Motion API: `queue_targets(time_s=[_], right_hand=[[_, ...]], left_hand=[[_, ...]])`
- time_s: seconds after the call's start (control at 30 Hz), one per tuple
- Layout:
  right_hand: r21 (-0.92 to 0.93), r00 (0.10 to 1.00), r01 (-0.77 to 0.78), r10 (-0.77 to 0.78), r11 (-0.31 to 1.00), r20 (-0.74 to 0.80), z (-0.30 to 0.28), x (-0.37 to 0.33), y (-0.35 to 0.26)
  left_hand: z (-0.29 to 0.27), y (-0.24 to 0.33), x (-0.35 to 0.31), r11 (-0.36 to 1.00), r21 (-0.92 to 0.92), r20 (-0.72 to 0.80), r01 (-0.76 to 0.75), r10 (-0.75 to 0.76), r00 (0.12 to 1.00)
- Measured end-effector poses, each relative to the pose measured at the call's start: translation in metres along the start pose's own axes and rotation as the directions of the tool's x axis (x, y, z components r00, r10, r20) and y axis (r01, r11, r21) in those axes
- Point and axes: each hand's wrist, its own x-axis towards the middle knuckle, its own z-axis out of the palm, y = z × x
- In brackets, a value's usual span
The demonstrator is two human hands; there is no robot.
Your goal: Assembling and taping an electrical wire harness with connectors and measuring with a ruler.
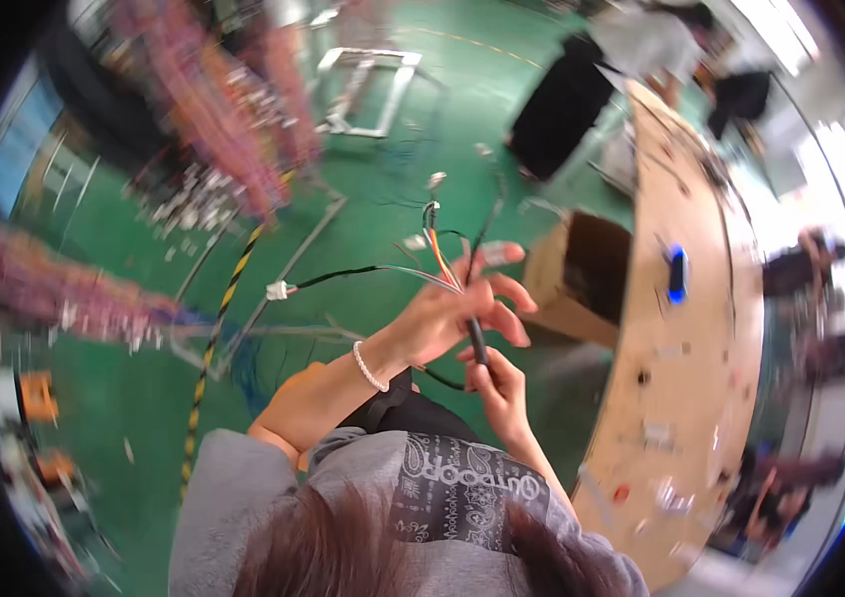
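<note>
A wire harness (439, 251) is held up in front of my body. Its thick black sheath splits into several thin branches, some black, others with orange, red and white wires, tipped with white connectors. My right hand (502, 390) pinches the black sheath from below. Just above it, my left hand (450, 316), with a beaded bracelet at the wrist, is around the point where the branches fan out; its outer fingers are spread and slightly blurred. One branch reaches out to the left and ends in a white connector (278, 291).
A long wooden table (676, 398) runs along my right, bearing a blue-and-black object (678, 275) and small parts. An open cardboard box (574, 274) stands beside it. Bundles of pinkish wires (213, 109) hang at left near yellow-black floor tape (206, 368). Other people work at far right.
</note>
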Motion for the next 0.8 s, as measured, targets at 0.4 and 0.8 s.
queue_targets(time_s=[0.4, 0.8], right_hand=[[0.171, 0.578, 0.318, -0.048, 0.933, -0.815, -0.225, -0.036, -0.090], [0.108, 0.116, 0.391, 0.067, 0.914, -0.991, -0.267, -0.150, -0.056]], left_hand=[[0.050, -0.166, 0.176, 0.807, 0.324, 0.306, 0.493, -0.583, 0.753], [0.108, -0.293, 0.293, 0.718, 0.036, 0.334, 0.695, -0.665, 0.669]])
